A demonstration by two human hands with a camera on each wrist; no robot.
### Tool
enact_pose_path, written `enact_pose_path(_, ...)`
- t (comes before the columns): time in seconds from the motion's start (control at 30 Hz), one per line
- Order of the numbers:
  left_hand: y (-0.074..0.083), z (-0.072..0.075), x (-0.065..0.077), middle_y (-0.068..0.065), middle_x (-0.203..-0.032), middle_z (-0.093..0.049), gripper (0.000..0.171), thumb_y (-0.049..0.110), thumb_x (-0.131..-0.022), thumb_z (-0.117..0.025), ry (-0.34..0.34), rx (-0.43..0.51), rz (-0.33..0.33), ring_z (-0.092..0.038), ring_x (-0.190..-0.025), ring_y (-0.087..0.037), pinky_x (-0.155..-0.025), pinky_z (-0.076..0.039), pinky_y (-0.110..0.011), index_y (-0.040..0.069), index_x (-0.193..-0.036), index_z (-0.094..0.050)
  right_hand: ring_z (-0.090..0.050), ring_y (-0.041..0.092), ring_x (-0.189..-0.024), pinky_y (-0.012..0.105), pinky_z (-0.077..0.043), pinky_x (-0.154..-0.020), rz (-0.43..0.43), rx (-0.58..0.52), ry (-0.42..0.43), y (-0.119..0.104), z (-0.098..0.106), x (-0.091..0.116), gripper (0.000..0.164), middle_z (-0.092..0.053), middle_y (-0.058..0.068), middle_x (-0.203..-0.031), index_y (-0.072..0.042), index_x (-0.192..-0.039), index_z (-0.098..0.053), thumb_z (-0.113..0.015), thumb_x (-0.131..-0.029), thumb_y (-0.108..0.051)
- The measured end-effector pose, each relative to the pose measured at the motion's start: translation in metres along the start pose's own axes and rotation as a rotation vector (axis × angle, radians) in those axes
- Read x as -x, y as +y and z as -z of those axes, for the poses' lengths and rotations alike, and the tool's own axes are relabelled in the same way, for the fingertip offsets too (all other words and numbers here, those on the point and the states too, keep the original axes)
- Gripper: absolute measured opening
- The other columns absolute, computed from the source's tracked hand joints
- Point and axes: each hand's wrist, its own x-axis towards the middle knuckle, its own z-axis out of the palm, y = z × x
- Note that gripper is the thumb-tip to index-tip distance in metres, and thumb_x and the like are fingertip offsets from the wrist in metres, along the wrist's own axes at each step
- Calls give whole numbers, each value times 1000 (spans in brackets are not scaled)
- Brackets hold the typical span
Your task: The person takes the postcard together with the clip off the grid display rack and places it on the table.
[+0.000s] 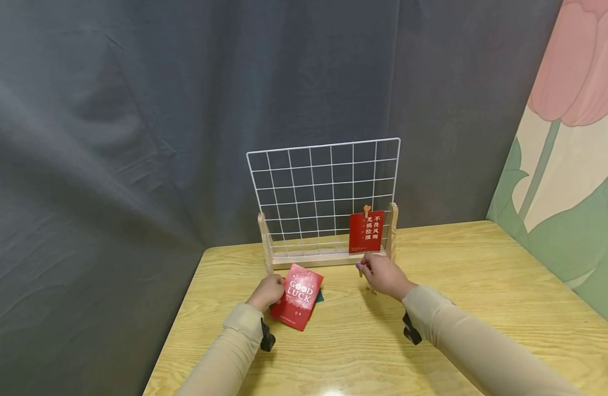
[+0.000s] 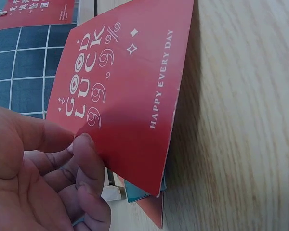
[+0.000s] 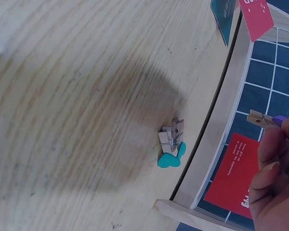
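My left hand (image 1: 267,291) pinches the edge of a red card (image 1: 301,294) printed "GOOD LUCK", held tilted over the table. Behind it, a teal card (image 2: 136,192) and another reddish card (image 2: 153,211) peek out in the left wrist view. Between thumb and fingers, my right hand (image 1: 385,274) grips a small wooden clothespin (image 3: 259,119) with a purple decoration, in front of the rack's right side. Above that hand, a red card (image 1: 366,236) with white characters hangs from the white wire grid (image 1: 331,164), fastened by an orange-topped clothespin (image 1: 367,211).
A wooden base (image 1: 308,260) carries the grid between two side posts. On the table (image 1: 462,258), a few clothespins (image 3: 170,160) with teal tops lie below my right hand. Dark curtain (image 1: 313,71) hangs behind, and a tulip-patterned panel (image 1: 576,165) stands at the right.
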Motion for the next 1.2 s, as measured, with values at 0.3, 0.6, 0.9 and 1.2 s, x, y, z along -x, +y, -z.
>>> enact_pose_path(0.3,-5,-3,-5,-4,-66,-46,19,-8,-91,-44,1,4,7,-42,-51,-13,-49,-34,-23,4,-79,-52,-49,12,-60,30,-42,-56,14,8,-33,6,-1,3,14,-53,0,-70,-5,-88,-60,-63,-102,-7)
enact_pose_path(0.6,-6,-7,-6,-6,-68,-50,21,-5,-94,-47,5,-18,44,-43,-53,-13,-50,-36,-23,5,-76,-51,-53,13,-62,31,-47,-57,-57,-5,-80,13,-6,6,11,-57,-1,-71,-5,-91,-63,-64,-102,-9)
enact_pose_path(0.9,-12,-9,-6,0,-59,-45,33,2,-95,-51,5,-66,43,-41,-48,-11,-47,-33,-22,13,-64,-46,-52,12,-60,31,-46,-56,-68,-6,-95,17,-12,7,14,-57,-2,-69,-5,-90,-65,-65,-101,-13)
enact_pose_path(1.2,-12,-8,-4,4,-52,-37,44,7,-99,-53,-47,-48,64,-37,-44,-9,-47,-32,-23,17,-59,-40,-53,12,-63,32,-48,-59,-80,12,-125,23,-17,9,11,-61,-1,-74,0,-96,-67,-63,-100,-10)
